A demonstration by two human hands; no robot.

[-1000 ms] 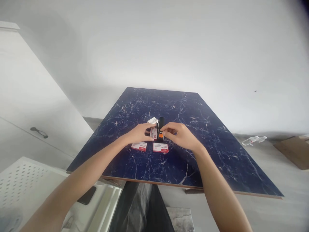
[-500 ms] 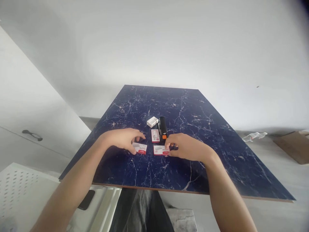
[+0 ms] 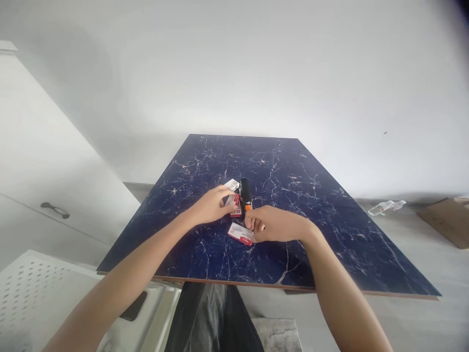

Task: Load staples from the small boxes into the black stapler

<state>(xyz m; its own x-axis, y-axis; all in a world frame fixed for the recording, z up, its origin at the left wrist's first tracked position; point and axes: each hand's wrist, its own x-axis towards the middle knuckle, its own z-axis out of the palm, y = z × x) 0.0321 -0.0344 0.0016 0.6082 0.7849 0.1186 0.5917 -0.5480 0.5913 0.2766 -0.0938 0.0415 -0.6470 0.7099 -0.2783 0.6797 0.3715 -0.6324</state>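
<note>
My left hand is closed on a small white-and-red staple box, held tilted over another flat box that it mostly covers. My right hand pinches the right end of a second white-and-red staple box, which is angled near the front of the group. Between and just beyond my hands lies a black stapler with an orange patch at its near end. A white box shows partly behind my left fingers, left of the stapler.
The dark blue marbled table stands against a pale wall. To the left are a cabinet handle and a white perforated surface with a dark phone-like object. Right of the table are a clear plastic item and a cardboard piece.
My left hand has moved right and away from me with its staple box, over the box beside the stapler. My right hand has shifted slightly left, and its box has turned askew.
</note>
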